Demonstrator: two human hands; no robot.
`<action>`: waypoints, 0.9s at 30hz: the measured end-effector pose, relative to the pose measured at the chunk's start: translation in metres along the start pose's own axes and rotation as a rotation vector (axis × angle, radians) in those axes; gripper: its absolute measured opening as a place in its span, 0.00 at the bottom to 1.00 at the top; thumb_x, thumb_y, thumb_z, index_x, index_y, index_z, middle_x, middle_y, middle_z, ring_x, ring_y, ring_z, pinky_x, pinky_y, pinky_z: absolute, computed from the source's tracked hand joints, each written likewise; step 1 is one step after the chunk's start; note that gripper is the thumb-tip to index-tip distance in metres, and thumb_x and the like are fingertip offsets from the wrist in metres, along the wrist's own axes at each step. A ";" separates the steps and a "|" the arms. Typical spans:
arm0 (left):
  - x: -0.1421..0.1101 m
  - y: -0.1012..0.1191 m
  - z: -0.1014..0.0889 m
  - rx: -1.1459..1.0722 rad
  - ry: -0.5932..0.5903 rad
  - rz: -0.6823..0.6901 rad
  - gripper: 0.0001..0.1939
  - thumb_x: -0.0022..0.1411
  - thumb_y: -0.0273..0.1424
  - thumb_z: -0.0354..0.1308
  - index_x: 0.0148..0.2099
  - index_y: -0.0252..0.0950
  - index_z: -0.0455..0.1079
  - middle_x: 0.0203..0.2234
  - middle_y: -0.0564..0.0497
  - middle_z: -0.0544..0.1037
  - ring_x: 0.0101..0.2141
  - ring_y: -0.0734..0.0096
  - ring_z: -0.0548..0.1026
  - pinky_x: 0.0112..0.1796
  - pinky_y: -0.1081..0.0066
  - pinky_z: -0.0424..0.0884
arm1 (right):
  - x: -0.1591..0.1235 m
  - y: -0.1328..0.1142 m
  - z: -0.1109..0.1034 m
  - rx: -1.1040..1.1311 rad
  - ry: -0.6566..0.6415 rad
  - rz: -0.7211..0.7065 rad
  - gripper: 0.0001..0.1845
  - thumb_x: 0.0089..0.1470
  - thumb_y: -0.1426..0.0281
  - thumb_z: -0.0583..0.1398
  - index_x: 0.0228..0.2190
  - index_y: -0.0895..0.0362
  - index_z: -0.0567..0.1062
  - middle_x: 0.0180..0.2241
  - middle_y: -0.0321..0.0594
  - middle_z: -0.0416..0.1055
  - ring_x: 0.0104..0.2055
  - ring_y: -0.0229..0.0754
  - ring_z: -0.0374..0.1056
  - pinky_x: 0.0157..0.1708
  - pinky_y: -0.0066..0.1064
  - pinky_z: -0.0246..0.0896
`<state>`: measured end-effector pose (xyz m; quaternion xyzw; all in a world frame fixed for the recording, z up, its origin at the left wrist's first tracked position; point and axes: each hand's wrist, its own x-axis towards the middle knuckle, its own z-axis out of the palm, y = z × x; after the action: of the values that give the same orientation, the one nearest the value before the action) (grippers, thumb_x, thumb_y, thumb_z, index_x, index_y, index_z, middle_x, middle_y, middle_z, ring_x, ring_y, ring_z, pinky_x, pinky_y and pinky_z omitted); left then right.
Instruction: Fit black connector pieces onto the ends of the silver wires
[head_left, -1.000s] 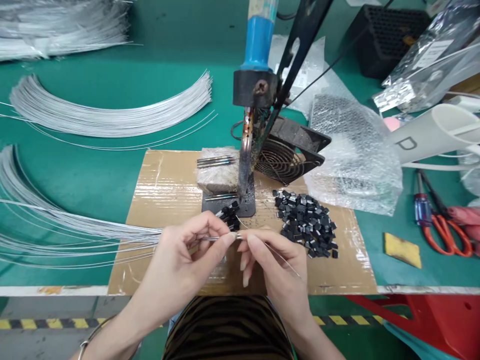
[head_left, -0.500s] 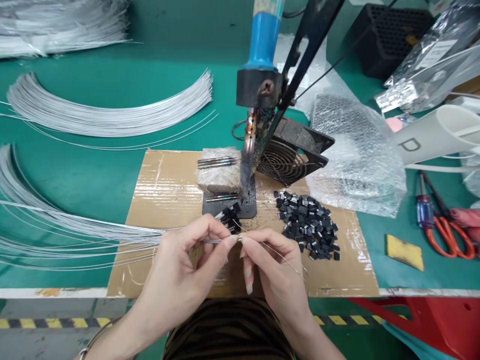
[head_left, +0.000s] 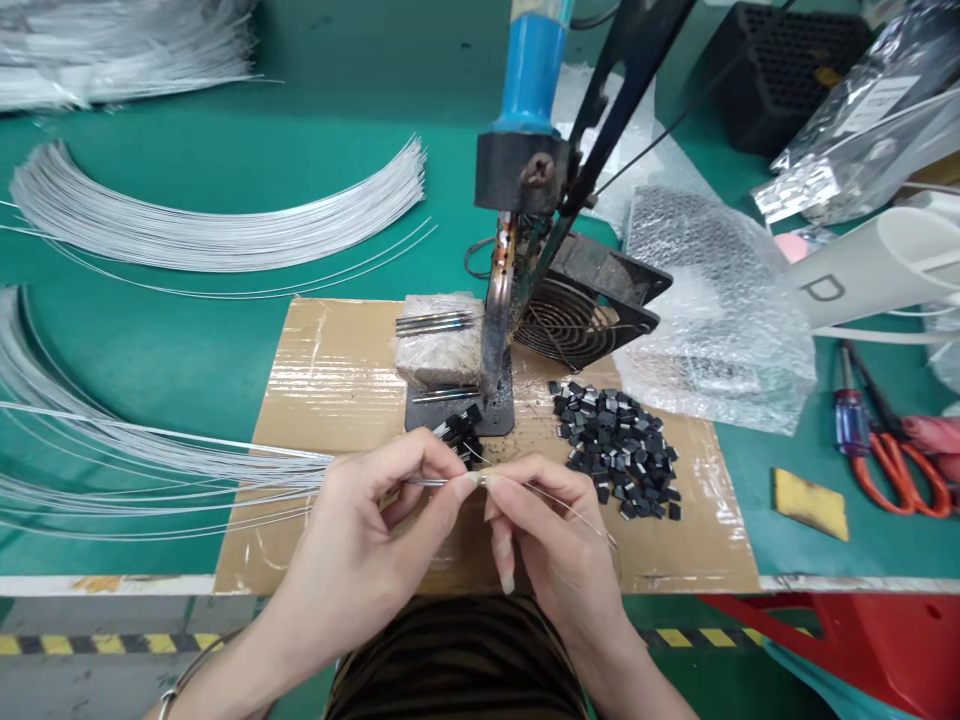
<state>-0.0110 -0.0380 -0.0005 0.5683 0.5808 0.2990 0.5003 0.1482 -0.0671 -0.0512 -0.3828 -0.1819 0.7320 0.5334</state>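
Note:
My left hand [head_left: 382,525] is closed, thumb and forefinger pinching the end of a grey wire [head_left: 427,482]. Tip to tip with it, my right hand [head_left: 559,525] is closed in a pinch on a thin silvery wire [head_left: 574,512] that trails back past its knuckles. A tiny piece between the fingertips is too small to make out. Just beyond the fingers lie several black connectors [head_left: 461,430], beneath the tip of a clamped soldering iron [head_left: 496,330]. White-grey wires [head_left: 187,445] run in from the left toward my left hand.
Loose black connectors [head_left: 619,450] are heaped on the cardboard [head_left: 315,380] at right. Behind stand a wrapped block [head_left: 439,355] and a small fan [head_left: 577,310]. Another wire bundle [head_left: 225,235] lies back left. A yellow sponge [head_left: 810,503] and red-handled scissors [head_left: 900,480] lie far right.
The fingers of my right hand have shifted slightly, its lower fingers a little to the right and down. Both pinches hold at the same spot.

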 end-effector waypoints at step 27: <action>-0.001 -0.003 -0.001 -0.042 -0.034 -0.016 0.11 0.67 0.35 0.64 0.32 0.37 0.75 0.22 0.53 0.75 0.23 0.74 0.70 0.24 0.76 0.62 | -0.001 -0.003 -0.002 0.028 -0.009 0.040 0.08 0.58 0.65 0.73 0.30 0.56 0.86 0.20 0.32 0.76 0.14 0.30 0.69 0.13 0.15 0.64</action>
<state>-0.0134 -0.0389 -0.0024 0.5582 0.5702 0.2975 0.5242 0.1523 -0.0673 -0.0500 -0.3755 -0.1664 0.7468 0.5231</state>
